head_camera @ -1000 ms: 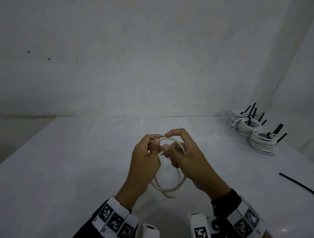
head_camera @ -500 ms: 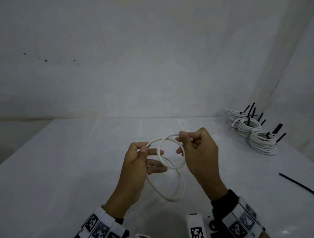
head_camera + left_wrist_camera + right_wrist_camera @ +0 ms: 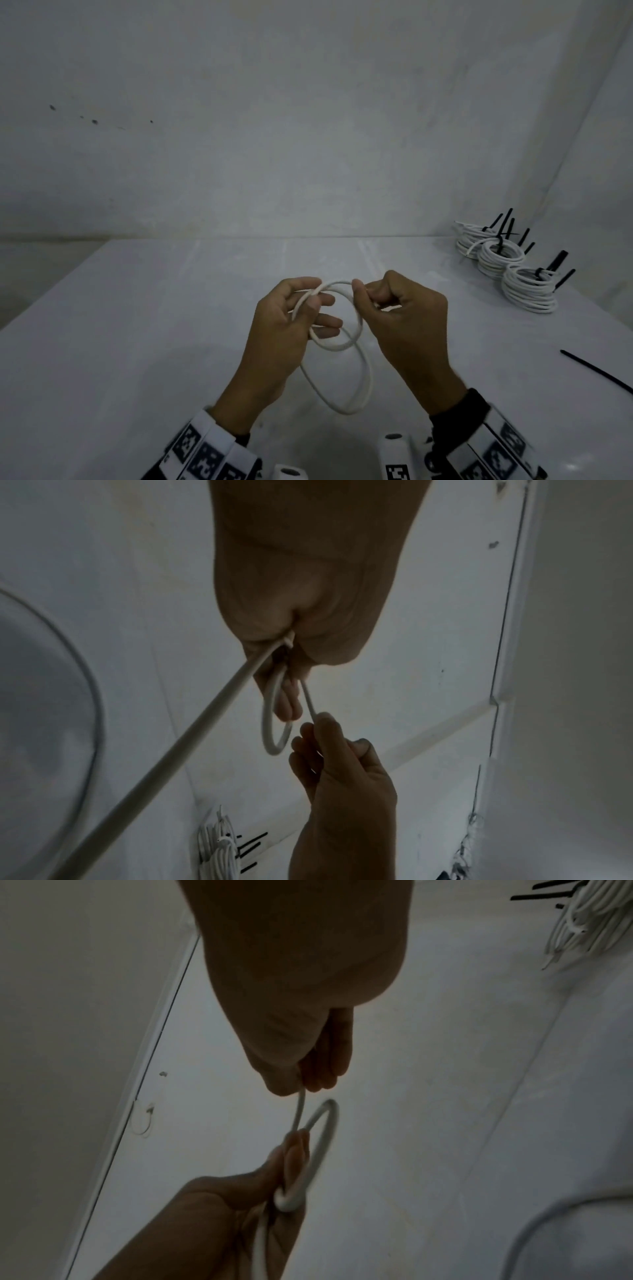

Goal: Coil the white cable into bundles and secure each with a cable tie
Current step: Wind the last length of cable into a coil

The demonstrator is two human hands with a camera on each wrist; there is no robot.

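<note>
A white cable [image 3: 356,394] hangs in loops between both hands above the white table [image 3: 120,342]. My left hand [image 3: 291,322] pinches the gathered turns between thumb and fingers; a small loop [image 3: 342,344] rests over its fingers. My right hand [image 3: 394,308] pinches the cable at the top of that loop with thumb and forefinger, its other fingers curled. In the left wrist view the cable [image 3: 205,723] runs out of the palm, and the right hand [image 3: 329,739] grips the strand. In the right wrist view the cable [image 3: 322,1139] loops down to the left hand [image 3: 260,1185].
Several finished white cable bundles [image 3: 527,291] with black ties stand at the table's far right by the wall. One loose black cable tie [image 3: 596,371] lies near the right edge. White walls close in the back and the right.
The hands have drawn a little apart and then closer, forming a fresh small loop laid over the left fingers. The lower loop still hangs beneath.
</note>
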